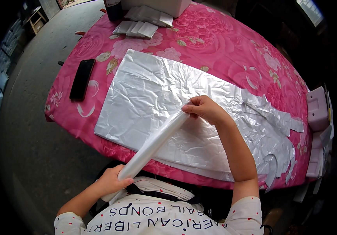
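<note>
A long, narrow folded plastic bag (153, 143), whitish and glossy, is stretched slantwise between my hands. My left hand (113, 181) grips its near lower end close to my body, fingers wrapped round it. The far end is pinched by the thumb and fingers of my right hand (203, 109), above the middle of the table. Beneath lies a flat stack of silvery-white plastic bags (145, 88), creased, with loose handle-like strips spread at its right end.
A pink flowered cloth (211, 31) covers the table. A black phone (82, 80) lies at the left. Small folded plastic packets (136, 29), a dark bottle (114, 9) and a white box (156, 4) stand at the back. Pinkish plastic containers (318, 109) are at the right edge.
</note>
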A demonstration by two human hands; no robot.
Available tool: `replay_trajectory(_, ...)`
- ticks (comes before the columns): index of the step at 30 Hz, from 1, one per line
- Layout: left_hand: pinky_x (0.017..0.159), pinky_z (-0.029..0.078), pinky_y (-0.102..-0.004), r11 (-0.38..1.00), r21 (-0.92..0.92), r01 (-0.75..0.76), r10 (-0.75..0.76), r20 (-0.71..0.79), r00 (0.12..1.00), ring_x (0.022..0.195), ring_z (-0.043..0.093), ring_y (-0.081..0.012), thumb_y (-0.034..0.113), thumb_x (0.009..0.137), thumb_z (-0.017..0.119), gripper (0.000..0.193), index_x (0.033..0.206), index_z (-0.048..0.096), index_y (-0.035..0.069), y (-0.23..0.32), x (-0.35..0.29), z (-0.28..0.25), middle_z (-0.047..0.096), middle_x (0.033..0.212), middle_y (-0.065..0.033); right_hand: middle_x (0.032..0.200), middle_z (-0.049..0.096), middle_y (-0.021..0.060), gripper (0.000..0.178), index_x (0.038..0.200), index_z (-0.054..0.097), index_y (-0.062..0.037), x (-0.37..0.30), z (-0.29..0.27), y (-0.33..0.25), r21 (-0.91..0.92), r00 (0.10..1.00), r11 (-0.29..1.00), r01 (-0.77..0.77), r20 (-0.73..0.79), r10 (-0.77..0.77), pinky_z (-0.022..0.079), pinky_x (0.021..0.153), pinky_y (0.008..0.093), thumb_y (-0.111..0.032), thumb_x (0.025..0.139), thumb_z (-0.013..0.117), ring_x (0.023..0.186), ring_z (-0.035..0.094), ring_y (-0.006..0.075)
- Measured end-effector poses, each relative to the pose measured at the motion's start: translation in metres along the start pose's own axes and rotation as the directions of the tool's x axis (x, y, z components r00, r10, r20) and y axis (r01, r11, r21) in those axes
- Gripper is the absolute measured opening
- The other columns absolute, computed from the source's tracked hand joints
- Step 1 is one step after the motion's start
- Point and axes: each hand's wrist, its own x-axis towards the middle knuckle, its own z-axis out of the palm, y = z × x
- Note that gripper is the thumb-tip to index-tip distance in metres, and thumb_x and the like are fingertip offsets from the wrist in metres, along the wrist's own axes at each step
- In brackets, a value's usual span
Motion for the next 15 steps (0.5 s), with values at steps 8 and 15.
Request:
replay_trajectory(8, 0.075, 0.048, -0.0284, 0.946, -0.199, 0.257, -0.173, 0.361, 0.917, 0.080, 0.060, -0.0138, 0.025, 0.083, 0.063, 0.041, 0.113, 0.051, 0.000, -0.020, -0.010, -0.032, 0.064, 0.093, -0.0085, 0.064, 0.054, -0.0016, 0.020, 0.080, 0.063, -0.0010, -0.024, -0.107, 0.024, -0.120, 0.899, 0.993, 0.008, -0.435, -0.060, 0.038, 0.051, 0.0215, -0.021, 0.082, 0.066, 0.055, 0.047, 0.0055)
replay_trajectory(15, 0.080, 0.047, -0.0295, 0.980, 0.033, 0.197, -0.180, 0.574, 0.799, 0.088, 0.060, -0.0158, 0.032, 0.077, 0.069, 0.048, 0.112, 0.057, 0.001, -0.014, -0.016, -0.082, 0.064, 0.097, -0.0083, 0.063, 0.054, -0.0026, 0.017, 0.081, 0.063, -0.0024, -0.060, -0.182, 0.048, -0.165, 0.808, 0.983, 0.083, -0.566, -0.164, 0.038, 0.052, 0.0203, -0.019, 0.084, 0.065, 0.055, 0.046, 0.0048)
